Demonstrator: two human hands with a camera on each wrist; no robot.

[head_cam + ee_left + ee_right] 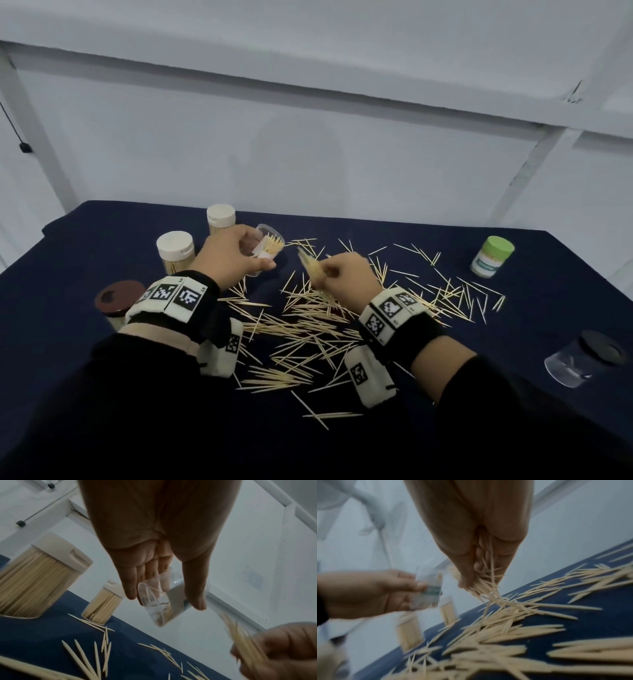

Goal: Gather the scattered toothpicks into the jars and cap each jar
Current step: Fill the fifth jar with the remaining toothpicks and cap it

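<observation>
Dark blue cloth covers the table where I work, with a pale grey wall behind it. My left hand curls round an open clear jar, tilted with its mouth toward my right hand and already partly filled with toothpicks. My right hand pinches a bundle of toothpicks just beside that mouth, their tips blurred. Below and between my wrists lies the scattered heap of toothpicks, which spreads out to the right across the cloth. Past my left hand stand two full jars with cream caps, the near capped jar and the far capped jar. A brown-lidded jar sits by my left wrist. Well apart at the far right stands a green-capped jar, and nearer on the right, an empty clear jar with a dark lid.
</observation>
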